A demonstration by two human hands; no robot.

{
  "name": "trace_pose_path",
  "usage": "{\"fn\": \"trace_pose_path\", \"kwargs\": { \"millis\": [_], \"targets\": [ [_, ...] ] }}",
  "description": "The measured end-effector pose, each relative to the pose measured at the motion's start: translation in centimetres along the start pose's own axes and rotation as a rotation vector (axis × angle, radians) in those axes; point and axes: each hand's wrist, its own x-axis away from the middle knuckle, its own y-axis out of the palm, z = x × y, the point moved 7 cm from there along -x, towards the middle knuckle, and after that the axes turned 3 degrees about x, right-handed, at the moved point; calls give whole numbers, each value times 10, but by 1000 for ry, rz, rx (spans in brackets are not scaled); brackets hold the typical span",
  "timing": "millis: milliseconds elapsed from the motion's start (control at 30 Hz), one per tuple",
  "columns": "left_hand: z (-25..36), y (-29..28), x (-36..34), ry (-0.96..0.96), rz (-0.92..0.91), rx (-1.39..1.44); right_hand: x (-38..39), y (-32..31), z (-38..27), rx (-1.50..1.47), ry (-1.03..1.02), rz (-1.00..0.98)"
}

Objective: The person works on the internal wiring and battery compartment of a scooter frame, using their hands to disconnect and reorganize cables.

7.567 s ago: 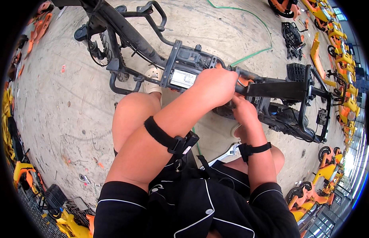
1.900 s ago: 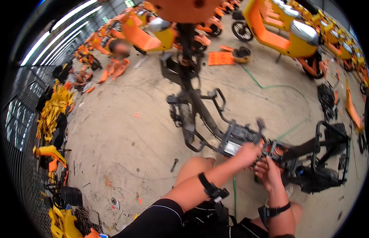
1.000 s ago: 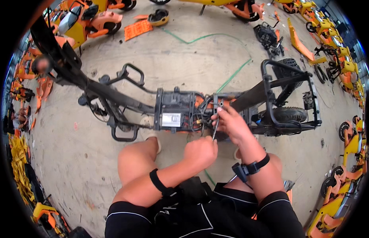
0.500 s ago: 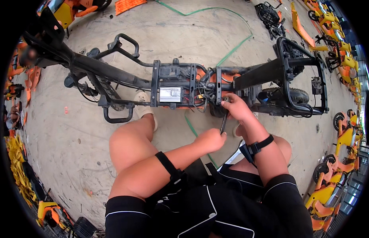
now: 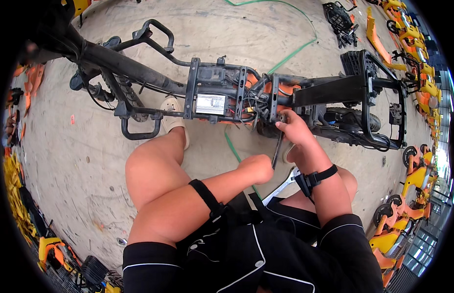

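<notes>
A stripped black scooter frame (image 5: 153, 83) stretches across in front of me, with a silver box (image 5: 210, 104) and bundled wires (image 5: 257, 95) at its middle. My left hand (image 5: 258, 169) is closed round the lower end of a long dark wrench (image 5: 277, 150). Its upper end meets the frame beside a drilled crossbar (image 5: 274, 100), where my right hand (image 5: 294, 129) is closed round it. The fingers there partly cover the tool's head, and whatever it fits on is hidden. A large silver wrench (image 5: 284, 185) lies by my right thigh, below the right forearm.
A green hose (image 5: 290, 57) runs over the concrete floor and under the frame. Yellow and orange scooters (image 5: 415, 176) line the right side. Black parts (image 5: 338, 22) lie at the back right, and yellow pieces (image 5: 17, 193) are heaped at left.
The lower end of the wrench and my left hand have shifted slightly left. My view has tilted a little, and more of the silver wrench now shows.
</notes>
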Motion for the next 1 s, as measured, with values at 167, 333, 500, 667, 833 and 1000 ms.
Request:
{"fn": "trace_pose_path", "kwargs": {
  "millis": [167,333,500,667,833,1000],
  "targets": [
    [-4,3,0,9,18,12,14,-5,-22,312,-171,132],
    [0,-4,10,1,31,9,17,-4,-23,403,-231,169],
    [5,-8,16,26,34,-28,16,-2,-19,408,-244,161],
    [3,-6,14,32,61,-45,17,1,-19,406,-238,149],
    [5,-7,18,39,65,-64,20,2,-24,442,-235,164],
    [5,-8,21,58,87,-73,24,2,-32,508,-291,200]
  ]
}}
